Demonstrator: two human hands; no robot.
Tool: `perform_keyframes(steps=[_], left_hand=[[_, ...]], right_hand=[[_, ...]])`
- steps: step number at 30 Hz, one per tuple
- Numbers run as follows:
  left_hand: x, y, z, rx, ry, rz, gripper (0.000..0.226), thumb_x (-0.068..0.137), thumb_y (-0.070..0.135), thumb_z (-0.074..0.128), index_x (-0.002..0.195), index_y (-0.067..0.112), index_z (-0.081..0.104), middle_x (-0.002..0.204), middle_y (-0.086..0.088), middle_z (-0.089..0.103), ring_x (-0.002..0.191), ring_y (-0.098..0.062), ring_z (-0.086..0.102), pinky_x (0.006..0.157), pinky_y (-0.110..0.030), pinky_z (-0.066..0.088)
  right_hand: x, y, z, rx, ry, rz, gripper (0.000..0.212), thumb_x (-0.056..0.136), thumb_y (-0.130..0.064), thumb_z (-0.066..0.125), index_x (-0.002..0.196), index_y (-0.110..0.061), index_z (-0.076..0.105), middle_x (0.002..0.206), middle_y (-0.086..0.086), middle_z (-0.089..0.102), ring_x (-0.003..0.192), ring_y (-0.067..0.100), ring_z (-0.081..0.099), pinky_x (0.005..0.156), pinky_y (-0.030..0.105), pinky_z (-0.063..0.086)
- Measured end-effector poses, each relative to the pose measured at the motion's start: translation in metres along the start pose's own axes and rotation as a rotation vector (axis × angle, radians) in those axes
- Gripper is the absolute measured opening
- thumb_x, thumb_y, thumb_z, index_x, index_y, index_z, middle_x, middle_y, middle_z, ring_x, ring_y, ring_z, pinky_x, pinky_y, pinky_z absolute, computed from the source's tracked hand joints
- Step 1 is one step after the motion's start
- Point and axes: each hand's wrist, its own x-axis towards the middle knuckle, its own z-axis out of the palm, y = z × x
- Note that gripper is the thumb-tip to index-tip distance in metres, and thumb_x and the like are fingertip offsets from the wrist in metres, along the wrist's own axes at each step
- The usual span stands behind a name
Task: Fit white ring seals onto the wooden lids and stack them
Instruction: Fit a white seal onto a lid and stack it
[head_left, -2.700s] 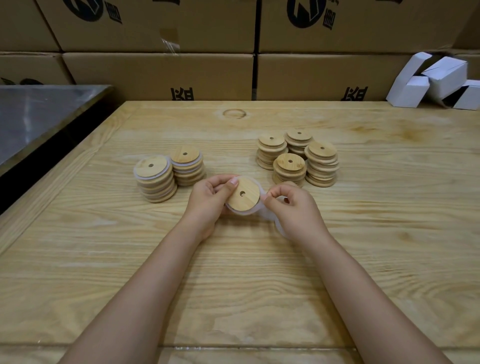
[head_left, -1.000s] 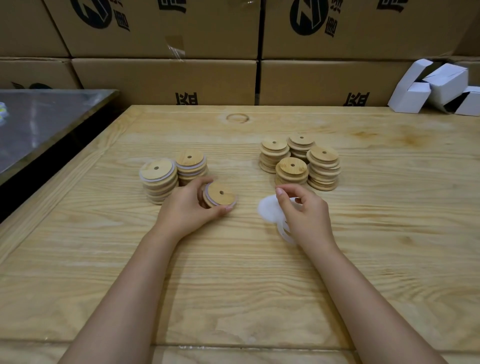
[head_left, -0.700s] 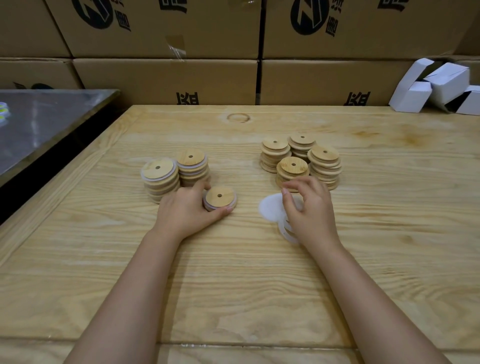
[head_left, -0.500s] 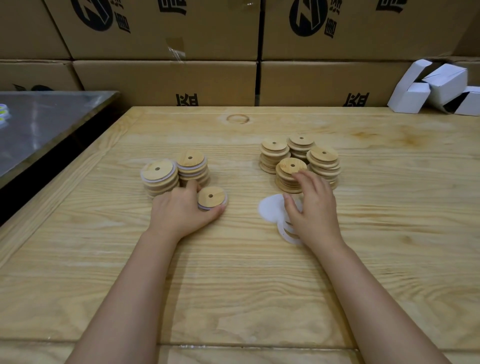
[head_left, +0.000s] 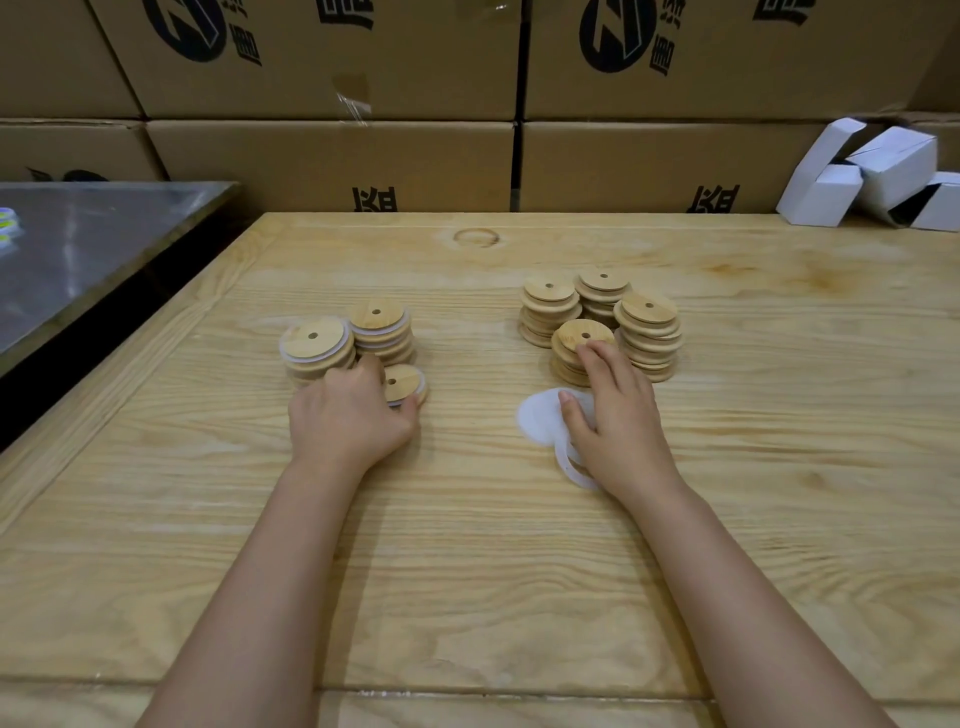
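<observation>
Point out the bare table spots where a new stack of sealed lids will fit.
Bare wood lies between the sealed stacks and the unsealed stacks, behind both groups up to the cartons, and right of the unsealed stacks toward the white boxes. Crowded: the left hand with its lid beside the sealed stacks; the right hand over the ring seals.

The upper boxes (head_left: 311, 78) each bear a black round logo (head_left: 615, 36) with large Chinese characters (head_left: 662, 57) beside it, cropped and not surely readable. Each of the lower boxes (head_left: 332, 161) shows one black character (head_left: 375, 200), seemingly upside down.
</observation>
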Motion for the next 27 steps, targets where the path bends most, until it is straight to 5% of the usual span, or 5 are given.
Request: perform_keyframes(steps=[7,13,17,22,27], left_hand=[[-0.004,0.001,-0.003,-0.125,0.084,0.054,0.029,0.077,0.041,0.059,0.093,0.017,0.062,0.072,-0.013,0.066,0.077,-0.037,0.064,0.064,-0.033,0.038],[-0.023,0.034,0.000,-0.352,0.094,0.350,0.021,0.080,0.030,0.053,0.083,0.014,0.066,0.056,-0.005,0.062,0.058,-0.033,0.062,0.053,-0.036,0.047],[-0.026,0.046,0.008,-0.450,-0.048,0.428,0.009,0.085,0.022,0.061,0.089,0.016,0.066,0.057,0.006,0.054,0.064,-0.027,0.061,0.057,-0.035,0.046],[-0.023,0.050,0.012,-0.535,-0.093,0.338,0.011,0.088,0.027,0.057,0.095,0.023,0.065,0.061,0.014,0.051,0.067,-0.015,0.056,0.063,-0.030,0.045],[-0.021,0.052,0.012,-0.573,-0.118,0.299,0.012,0.089,0.029,0.055,0.094,0.026,0.065,0.063,0.017,0.052,0.064,-0.005,0.050,0.066,-0.028,0.045]], right_hand=[[0.001,0.001,-0.001,0.241,0.143,0.015,0.037,0.094,-0.003,0.046,0.130,0.001,0.050,0.138,0.004,0.043,0.124,0.006,0.037,0.101,0.005,0.022],[0.007,0.005,-0.004,0.632,0.300,0.297,0.022,0.090,-0.002,0.055,0.105,-0.008,0.069,0.118,-0.003,0.057,0.108,0.005,0.053,0.083,0.001,0.038],[0.010,0.011,-0.008,0.921,0.262,0.525,0.006,0.086,-0.016,0.066,0.086,-0.019,0.071,0.125,-0.004,0.056,0.101,-0.012,0.054,0.081,0.006,0.040],[0.010,0.006,-0.006,0.942,0.170,0.542,0.016,0.086,-0.018,0.067,0.071,-0.023,0.072,0.116,-0.004,0.063,0.117,0.010,0.055,0.102,0.038,0.043],[0.010,0.004,-0.006,0.860,0.136,0.539,0.017,0.085,-0.016,0.066,0.072,-0.025,0.071,0.114,-0.001,0.062,0.110,0.007,0.056,0.098,0.034,0.044]])
